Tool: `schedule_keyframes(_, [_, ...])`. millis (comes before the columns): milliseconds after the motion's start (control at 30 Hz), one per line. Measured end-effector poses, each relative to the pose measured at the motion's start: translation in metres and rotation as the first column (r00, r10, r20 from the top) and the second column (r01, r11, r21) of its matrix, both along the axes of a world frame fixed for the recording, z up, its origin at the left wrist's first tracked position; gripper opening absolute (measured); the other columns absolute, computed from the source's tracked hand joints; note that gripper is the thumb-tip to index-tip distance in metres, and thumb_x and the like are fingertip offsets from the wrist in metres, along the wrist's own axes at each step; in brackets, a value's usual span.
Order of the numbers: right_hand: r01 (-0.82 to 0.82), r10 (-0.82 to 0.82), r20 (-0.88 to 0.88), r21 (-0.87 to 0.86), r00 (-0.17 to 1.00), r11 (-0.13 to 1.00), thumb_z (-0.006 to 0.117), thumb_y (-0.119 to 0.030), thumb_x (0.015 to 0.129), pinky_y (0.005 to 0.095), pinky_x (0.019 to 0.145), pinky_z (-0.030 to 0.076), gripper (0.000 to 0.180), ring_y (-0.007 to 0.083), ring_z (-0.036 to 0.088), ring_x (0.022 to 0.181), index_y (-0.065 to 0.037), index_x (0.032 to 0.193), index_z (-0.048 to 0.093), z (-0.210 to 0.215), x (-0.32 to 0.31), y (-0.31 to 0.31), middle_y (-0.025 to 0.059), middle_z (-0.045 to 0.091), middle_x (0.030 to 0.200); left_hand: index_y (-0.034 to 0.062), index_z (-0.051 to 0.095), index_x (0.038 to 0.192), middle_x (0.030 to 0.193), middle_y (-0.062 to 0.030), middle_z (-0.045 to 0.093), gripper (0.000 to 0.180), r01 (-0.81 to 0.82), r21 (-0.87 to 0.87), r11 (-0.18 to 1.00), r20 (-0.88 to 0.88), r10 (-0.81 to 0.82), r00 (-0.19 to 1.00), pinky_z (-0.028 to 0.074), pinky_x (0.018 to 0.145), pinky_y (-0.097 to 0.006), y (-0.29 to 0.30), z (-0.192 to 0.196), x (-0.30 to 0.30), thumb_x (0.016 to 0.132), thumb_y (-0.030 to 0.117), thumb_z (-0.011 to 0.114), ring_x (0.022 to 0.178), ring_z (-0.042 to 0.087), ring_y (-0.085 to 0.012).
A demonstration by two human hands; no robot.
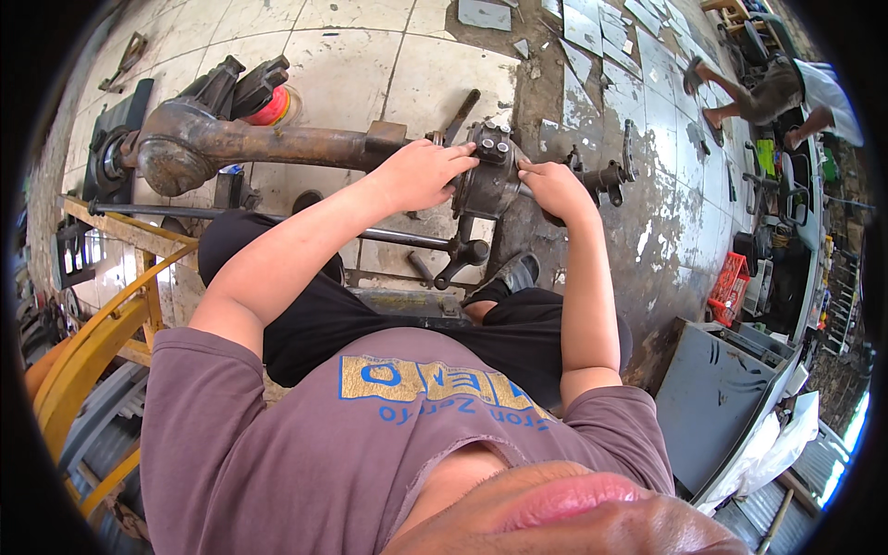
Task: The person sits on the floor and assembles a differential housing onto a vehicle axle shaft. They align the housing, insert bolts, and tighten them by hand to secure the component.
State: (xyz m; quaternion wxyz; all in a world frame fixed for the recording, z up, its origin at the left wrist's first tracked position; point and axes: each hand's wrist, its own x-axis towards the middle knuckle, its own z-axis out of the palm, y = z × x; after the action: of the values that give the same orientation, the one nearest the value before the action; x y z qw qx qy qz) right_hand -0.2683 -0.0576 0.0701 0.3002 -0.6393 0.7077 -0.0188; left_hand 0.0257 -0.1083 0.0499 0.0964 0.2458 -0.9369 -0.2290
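Note:
A heavy, rusty vehicle axle (296,146) lies across the floor in front of me, its round housing (173,153) at the left. At its right end is a dark steering knuckle (490,176) with two shiny bolt heads on top. My left hand (421,174) rests on the knuckle's left side, fingers stretched toward the bolts, thumb out of sight. My right hand (560,192) is bent over the short shaft on the knuckle's right side, most of its fingers hidden beneath. Below the axle runs a long steering rod (398,239) with a jointed end (469,254).
Dark metal parts (606,178) lie right of the knuckle. A yellow frame (111,324) stands at my left. Broken tiles (583,69) litter the far floor. A grey cabinet (708,388) and red crate (729,287) are at the right. Another person's legs (758,97) show at the far right.

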Motion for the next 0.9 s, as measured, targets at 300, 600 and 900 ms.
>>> schedule_keyframes(300, [0.095,-0.096,0.073,0.021,0.993,0.995,0.057,-0.032,0.105,0.0484,0.117,0.048,0.047,0.0416,0.062,0.135,-0.008,0.144,0.069,0.007,0.012,0.002,0.0205,0.066,0.146,0.0094,0.062,0.147,0.159,-0.0125,0.059,0.059,0.004,0.009,1.000,-0.011,-0.003,1.000,0.053,0.106,-0.046,0.001,-0.002,0.003,0.090,0.015,0.077,0.122,0.072,-0.0289])
schedule_keyframes(600, [0.025,-0.025,0.017,-0.004,1.000,1.000,0.058,-0.029,0.104,0.0483,0.116,0.048,0.047,0.0442,0.063,0.133,-0.007,0.145,0.068,0.003,0.015,-0.002,0.0209,0.063,0.150,0.0106,0.060,0.150,0.163,-0.0109,0.056,0.062,-0.008,0.008,1.000,0.024,0.008,1.000,0.052,0.108,-0.045,0.000,-0.004,0.003,0.090,0.017,0.077,0.123,0.071,-0.0283])
schedule_keyframes(900, [0.082,-0.101,0.157,0.123,0.982,0.989,0.059,-0.028,0.103,0.0476,0.117,0.047,0.048,0.0430,0.061,0.137,-0.006,0.145,0.068,0.014,-0.001,-0.005,0.0227,0.068,0.142,0.0085,0.062,0.147,0.159,-0.0131,0.059,0.059,-0.008,0.020,1.000,0.010,0.008,1.000,0.053,0.107,-0.046,0.000,0.000,0.002,0.090,0.016,0.076,0.124,0.071,-0.0285])
